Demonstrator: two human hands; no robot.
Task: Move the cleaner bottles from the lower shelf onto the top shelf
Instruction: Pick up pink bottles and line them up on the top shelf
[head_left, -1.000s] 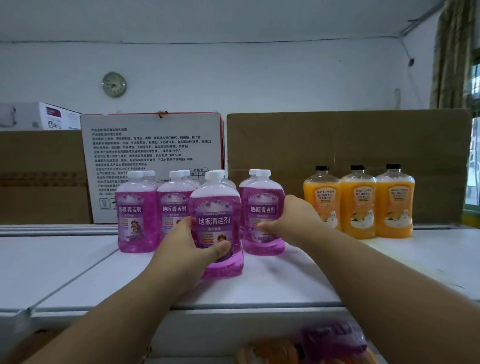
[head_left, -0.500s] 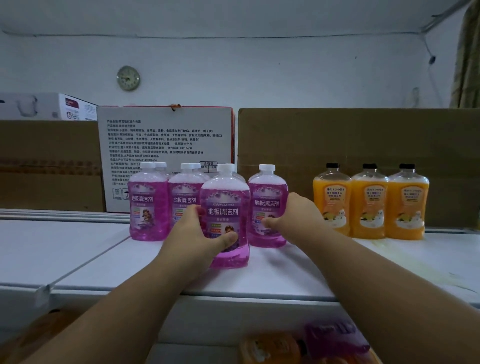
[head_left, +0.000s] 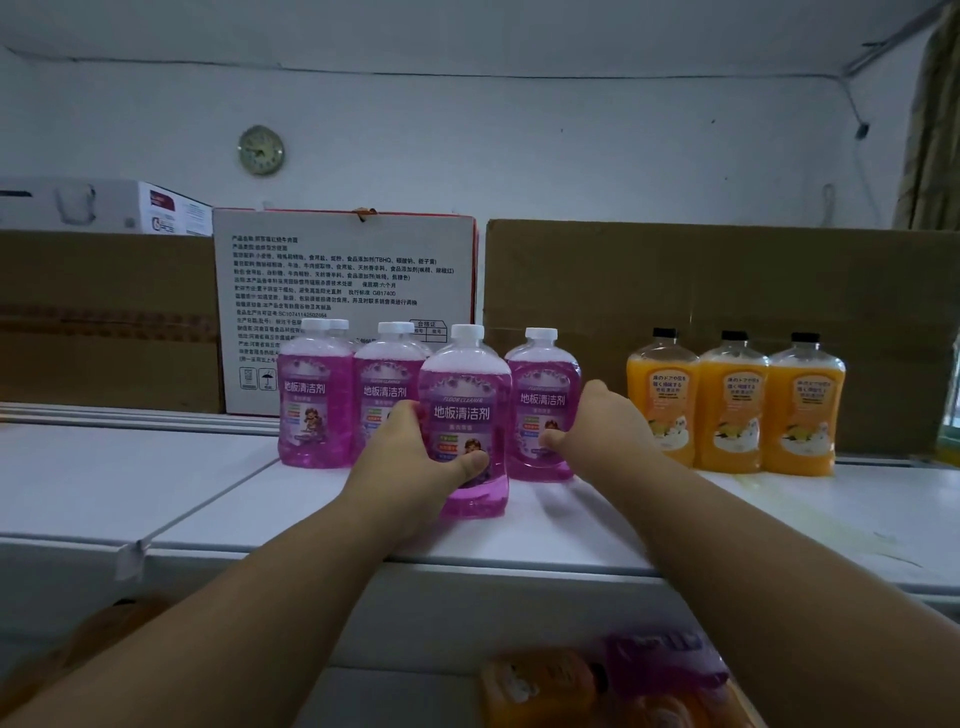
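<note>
Several purple cleaner bottles with white caps stand on the white top shelf (head_left: 156, 493). My left hand (head_left: 410, 462) grips the front purple bottle (head_left: 467, 410), thumb across its label, and the bottle stands upright on the shelf. My right hand (head_left: 602, 421) holds the purple bottle to its right (head_left: 540, 395) from the side, thumb on its front. Two more purple bottles (head_left: 311, 400) stand to the left, with others behind them. Three orange bottles (head_left: 732, 405) with black caps stand in a row at the right. Blurred purple and orange bottles (head_left: 613, 680) lie on the lower shelf below.
A white printed carton (head_left: 343, 275) and brown cardboard boxes (head_left: 727, 291) stand behind the bottles along the shelf's back. A round clock (head_left: 261, 150) hangs on the wall. The shelf's left part is bare white surface.
The view has shifted down and left slightly. Both hands stay on their purple bottles, which stand a little further back on the shelf, closer to the row.
</note>
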